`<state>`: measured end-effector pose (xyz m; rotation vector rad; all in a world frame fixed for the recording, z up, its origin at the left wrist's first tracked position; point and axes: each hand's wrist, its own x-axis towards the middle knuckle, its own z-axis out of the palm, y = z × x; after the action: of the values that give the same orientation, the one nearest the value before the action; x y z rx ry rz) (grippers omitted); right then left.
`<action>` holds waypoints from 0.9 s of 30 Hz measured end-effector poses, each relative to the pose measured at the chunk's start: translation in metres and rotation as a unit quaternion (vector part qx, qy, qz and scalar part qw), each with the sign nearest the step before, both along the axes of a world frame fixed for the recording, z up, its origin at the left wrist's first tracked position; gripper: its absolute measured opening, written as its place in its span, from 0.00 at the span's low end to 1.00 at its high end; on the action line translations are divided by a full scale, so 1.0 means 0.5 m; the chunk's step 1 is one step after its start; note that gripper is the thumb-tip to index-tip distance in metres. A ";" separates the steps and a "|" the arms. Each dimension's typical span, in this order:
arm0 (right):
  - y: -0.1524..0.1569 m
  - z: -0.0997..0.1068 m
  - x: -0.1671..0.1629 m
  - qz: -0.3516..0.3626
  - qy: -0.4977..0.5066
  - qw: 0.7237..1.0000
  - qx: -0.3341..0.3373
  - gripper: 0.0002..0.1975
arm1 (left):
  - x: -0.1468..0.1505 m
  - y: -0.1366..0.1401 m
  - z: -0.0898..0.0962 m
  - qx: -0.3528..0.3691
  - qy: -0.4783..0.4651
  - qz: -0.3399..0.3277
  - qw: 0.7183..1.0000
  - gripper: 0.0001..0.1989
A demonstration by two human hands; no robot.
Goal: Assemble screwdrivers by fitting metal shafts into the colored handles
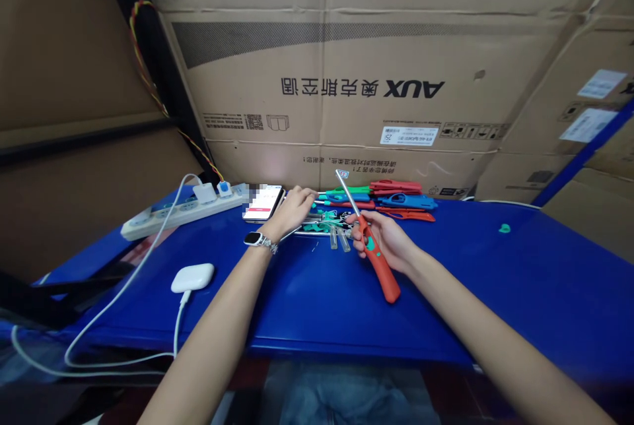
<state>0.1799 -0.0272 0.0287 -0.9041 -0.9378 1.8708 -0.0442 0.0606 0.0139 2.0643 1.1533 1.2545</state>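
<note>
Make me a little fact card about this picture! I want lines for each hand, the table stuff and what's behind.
Right hand: holding a red lighter, metal tube pointing up and away
Left hand: at the small green parts, near the phone; can't tell if it grips anything
Left wrist: silver watch
Stacked beyond the right hand: coloured lighters
Table: blue
Left side: white power strip, white case with cable
Behind: cardboard, printing upside down

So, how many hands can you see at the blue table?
2: the left hand is beside the phone, and the right hand holds a red lighter. No other hands show.
</note>
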 end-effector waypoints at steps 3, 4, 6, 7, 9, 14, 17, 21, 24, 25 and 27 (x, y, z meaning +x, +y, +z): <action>-0.001 -0.005 -0.003 0.010 -0.011 1.000 -0.004 0.13 | -0.007 0.017 -0.020 -0.003 -0.012 0.028 1.000 0.13; -0.002 -0.006 -0.005 0.016 -0.016 1.000 -0.004 0.13 | -0.009 0.019 -0.023 -0.009 -0.025 0.032 0.999 0.16; -0.004 -0.009 -0.007 0.023 -0.021 1.000 0.000 0.12 | -0.011 0.017 -0.022 -0.016 -0.045 0.037 0.998 0.17; -0.004 -0.010 -0.008 0.022 -0.020 1.000 0.004 0.12 | -0.011 0.013 -0.018 -0.012 -0.049 0.038 0.998 0.16; -0.005 -0.011 -0.008 0.016 -0.006 1.000 0.020 0.12 | -0.003 0.000 -0.008 0.007 -0.048 0.035 0.998 0.12; -0.002 -0.007 -0.007 -0.007 0.041 0.997 0.070 0.20 | 0.055 -0.055 0.017 -0.049 -0.065 -0.050 0.995 0.12; -0.004 -0.005 -0.010 -0.032 0.024 0.994 0.101 0.23 | 0.098 -0.090 0.020 -0.089 -0.097 -0.149 0.980 0.10; -0.007 -0.009 -0.014 -0.075 -0.046 0.985 0.152 0.26 | 0.129 -0.115 0.017 -0.116 -0.169 -0.152 0.967 0.11; -0.006 -0.017 -0.013 -0.079 -0.080 0.974 0.194 0.31 | 0.127 -0.115 0.014 -0.145 -0.207 -0.153 0.955 0.11; -0.005 -0.019 -0.012 -0.076 -0.089 0.972 0.205 0.33 | 0.123 -0.113 0.014 -0.155 -0.221 -0.155 0.951 0.11; -0.004 -0.021 -0.010 -0.065 -0.111 0.967 0.219 0.36 | 0.115 -0.108 0.014 -0.163 -0.252 -0.147 0.943 0.11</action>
<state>0.1751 -0.0290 0.0181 -0.8839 -1.3307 1.3886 0.0131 0.0067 0.0210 1.4835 0.7238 1.2430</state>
